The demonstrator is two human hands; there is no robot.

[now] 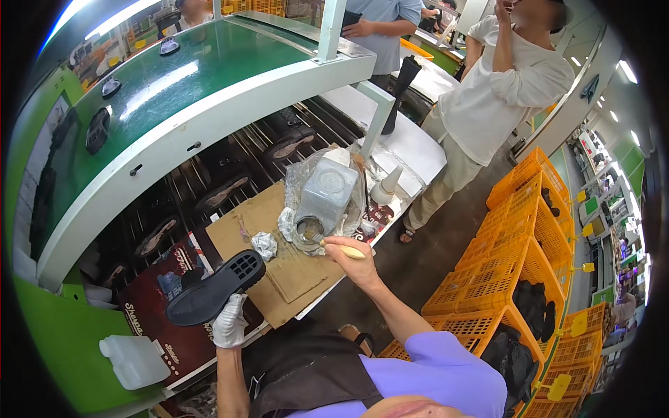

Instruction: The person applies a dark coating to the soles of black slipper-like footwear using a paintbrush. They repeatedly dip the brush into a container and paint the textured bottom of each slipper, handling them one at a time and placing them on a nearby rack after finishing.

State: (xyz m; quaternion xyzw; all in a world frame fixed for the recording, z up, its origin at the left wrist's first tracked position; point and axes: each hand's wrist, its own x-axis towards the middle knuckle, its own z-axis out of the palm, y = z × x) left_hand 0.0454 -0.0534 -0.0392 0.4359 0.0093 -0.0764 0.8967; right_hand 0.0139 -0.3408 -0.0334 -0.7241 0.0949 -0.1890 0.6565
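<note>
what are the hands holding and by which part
Left hand: a black shoe sole, by its near edge. Right hand: a brush, by its yellowish handle.

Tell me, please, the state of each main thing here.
Black rubber shoe sole, held tilted
White-gloved left grip, closed on sole
Brush with yellow handle, held
Bare right grip, closed on brush
Clear round-mouthed container, open
White wad, crumpled
Brown cardboard sheet, stained
Orange perforated plastic crates, stacked

Head-worn fisheye, looking down at hands
</note>
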